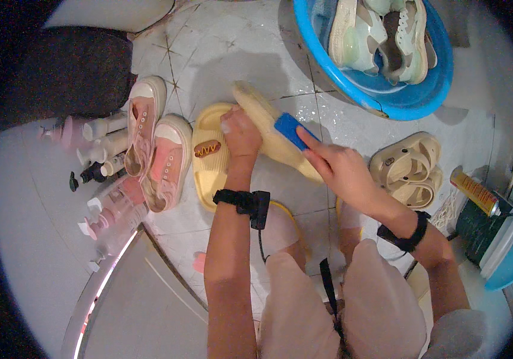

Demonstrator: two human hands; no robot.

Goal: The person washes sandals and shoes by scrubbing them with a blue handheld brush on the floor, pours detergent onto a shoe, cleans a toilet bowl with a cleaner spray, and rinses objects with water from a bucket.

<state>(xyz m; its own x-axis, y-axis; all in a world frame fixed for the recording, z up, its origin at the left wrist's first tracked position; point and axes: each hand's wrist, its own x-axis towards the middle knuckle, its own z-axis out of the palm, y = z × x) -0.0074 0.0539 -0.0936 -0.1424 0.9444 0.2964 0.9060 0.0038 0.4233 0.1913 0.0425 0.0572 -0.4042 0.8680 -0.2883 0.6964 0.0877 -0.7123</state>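
Note:
My left hand (242,132) grips a yellow slipper (263,112) turned on its side, with some foam on the knuckles. In my right hand (339,168) is a blue scrubbing brush (295,130), pressed against the slipper's sole; its bristles are hidden. The matching yellow slipper (211,175) lies flat on the floor just left of my left hand, its strap carrying a hot-dog decoration (207,148). Both wrists wear black straps with small devices.
A blue basin (440,89) at the upper right holds pale sneakers (359,49). Pink canvas shoes (167,166) and several bottles (113,197) lie at left. Beige sandals (406,168) and a yellow spray can (474,190) are at right. The tiled floor (292,179) has wet patches.

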